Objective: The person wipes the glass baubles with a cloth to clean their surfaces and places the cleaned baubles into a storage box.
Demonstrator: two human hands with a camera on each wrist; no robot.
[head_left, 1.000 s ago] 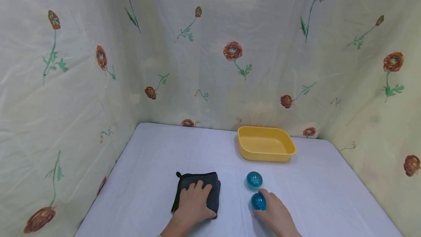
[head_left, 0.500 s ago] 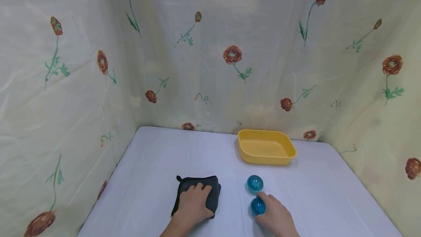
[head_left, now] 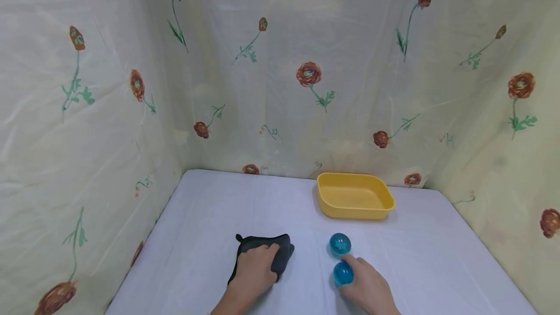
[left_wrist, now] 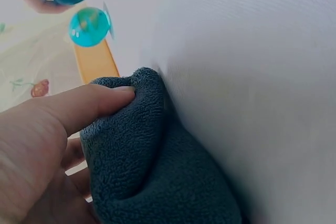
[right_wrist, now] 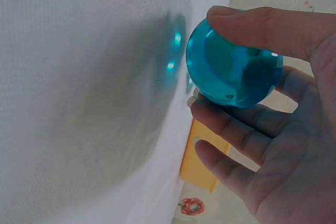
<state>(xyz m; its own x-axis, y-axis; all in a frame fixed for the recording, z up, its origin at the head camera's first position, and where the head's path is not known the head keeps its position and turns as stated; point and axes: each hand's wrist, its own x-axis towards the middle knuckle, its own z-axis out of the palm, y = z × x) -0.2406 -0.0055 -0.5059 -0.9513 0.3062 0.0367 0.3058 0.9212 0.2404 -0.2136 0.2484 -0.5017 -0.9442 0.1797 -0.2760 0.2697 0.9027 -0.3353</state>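
My left hand (head_left: 255,269) grips a folded dark grey cloth (head_left: 284,254) with a small corner loop. In the left wrist view the thumb presses on the bunched, fuzzy cloth (left_wrist: 131,145), with the other fingers behind it. My right hand (head_left: 369,286) holds a clear blue ball (head_left: 343,274) at the table's near right. The right wrist view shows thumb and fingers around this blue ball (right_wrist: 231,66). Just beyond it lies a second clear blue ball (head_left: 340,244), touched by neither hand as far as I can see.
A yellow plastic tray (head_left: 355,213) stands at the back right of the table, behind the balls. White cloth covers the table (head_left: 210,208). Flower-printed curtains (head_left: 245,86) hang along the back and both sides.
My left hand's fingers have curled in and bunched the cloth, having lain spread on it before. The right hand keeps its hold on the ball. The head view has tilted slightly up.
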